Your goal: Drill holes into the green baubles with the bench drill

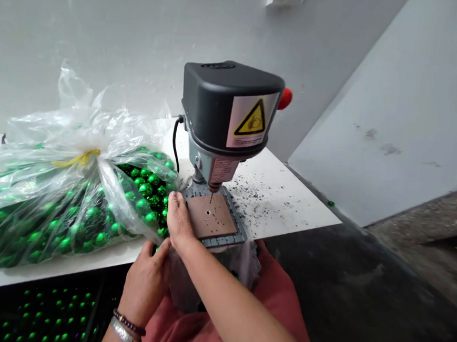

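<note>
A clear plastic bag [109,182] full of shiny green balls [147,190] lies on the white table, its top gathered with a yellow tie [79,158]. My left hand [147,275] is closed at the bag's lower right edge, thumb and forefinger on the plastic. Just above it, my right hand [179,220] is between the balls and the base of a small drill press [227,107]. Its fingers are partly hidden, so I cannot tell what it holds. A brown board [215,217] with a small hole lies on the base under the drill bit [211,197].
Dark shavings [268,195] are scattered over the white table [308,211] right of the drill press. A black cord [174,140] runs down behind it. More green balls [55,305] show below the table at left. One green ball [331,204] sits by the wall.
</note>
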### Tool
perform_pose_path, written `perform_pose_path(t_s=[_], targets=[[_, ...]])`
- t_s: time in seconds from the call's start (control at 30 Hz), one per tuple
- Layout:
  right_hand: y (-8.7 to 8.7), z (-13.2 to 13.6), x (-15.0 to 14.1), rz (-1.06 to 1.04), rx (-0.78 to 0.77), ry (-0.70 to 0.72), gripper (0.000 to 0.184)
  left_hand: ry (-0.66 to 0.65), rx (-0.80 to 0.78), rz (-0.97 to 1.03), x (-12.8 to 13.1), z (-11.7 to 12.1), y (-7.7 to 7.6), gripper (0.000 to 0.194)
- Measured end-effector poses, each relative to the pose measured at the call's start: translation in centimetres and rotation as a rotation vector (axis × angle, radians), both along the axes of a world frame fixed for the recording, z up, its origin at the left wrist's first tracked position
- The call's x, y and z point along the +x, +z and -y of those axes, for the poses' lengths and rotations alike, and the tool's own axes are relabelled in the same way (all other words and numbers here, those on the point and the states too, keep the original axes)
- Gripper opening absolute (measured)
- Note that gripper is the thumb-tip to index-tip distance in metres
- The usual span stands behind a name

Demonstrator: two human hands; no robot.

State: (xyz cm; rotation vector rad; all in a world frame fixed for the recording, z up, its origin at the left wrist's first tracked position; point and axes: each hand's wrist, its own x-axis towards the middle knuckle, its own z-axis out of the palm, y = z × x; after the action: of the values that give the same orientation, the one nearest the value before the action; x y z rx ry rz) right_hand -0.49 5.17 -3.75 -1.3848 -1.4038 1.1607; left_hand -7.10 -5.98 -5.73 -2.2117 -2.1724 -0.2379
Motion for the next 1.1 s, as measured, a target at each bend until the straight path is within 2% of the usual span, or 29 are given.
perform_pose_path(t_s=[0.13, 0.23, 0.4, 0.53, 0.67, 0.73, 0.8, 0.83, 0.9, 0.97, 1.03, 1.1], targets=[[1.5, 0.8, 1.0, 0.074, -0.06, 0.063, 0.069, -0.004, -0.064, 0.008, 0.0, -0.2, 0.6, 0.034], [2.5, 1.9, 1.8, 0.141, 0.002, 0.109, 0.064, -0.003, -0.102, 0.04, 0.3, -0.1, 1.0, 0.031], [1.4, 3.2, 2.2, 0.217, 0.159, 0.141, 0.06, -0.019, -0.075, 0.169, 1.4, 0.5, 1.2, 0.032], [0.9, 3.3, 2.8, 0.248, 0.22, 0.188, 0.055, 0.011, -0.114, 0.314, 1.7, 0.7, 1.2, 0.033], [2.6, 4.3, 5.9, 0.244, 0.285, 0.215, 0.05, 0.032, -0.042, 0.581, 1.2, 1.4, 1.7, 0.04], [3.5, 5.3, 8.6, 0.245, 0.295, 0.292, 0.039, 0.089, -0.031, 0.782, 1.2, 1.8, 2.4, 0.042], [4.1, 5.9, 11.7, 0.279, 0.193, 0.427, 0.036, 0.211, -0.115, 1.059, 1.7, 2.1, 3.0, 0.045], [4.3, 6.0, 13.2, 0.289, 0.119, 0.439, 0.037, 0.278, -0.174, 1.229, 2.1, 2.2, 3.3, 0.048], [4.9, 5.4, 16.1, 0.243, 0.019, 0.374, 0.035, 0.379, -0.265, 1.593, 3.0, 2.1, 3.4, 0.057], [5.8, 4.0, 18.4, 0.129, 0.023, 0.222, 0.028, 0.435, -0.284, 1.893, 3.8, 1.7, 2.9, 0.068], [7.4, 2.0, 20.0, 0.019, 0.125, 0.058, 0.028, 0.455, -0.305, 2.025, 4.3, 1.0, 1.9, 0.078], [9.4, -0.3, 20.8, -0.028, 0.257, -0.071, 0.035, 0.397, -0.356, 2.016, 4.4, 0.3, 0.8, 0.086]])
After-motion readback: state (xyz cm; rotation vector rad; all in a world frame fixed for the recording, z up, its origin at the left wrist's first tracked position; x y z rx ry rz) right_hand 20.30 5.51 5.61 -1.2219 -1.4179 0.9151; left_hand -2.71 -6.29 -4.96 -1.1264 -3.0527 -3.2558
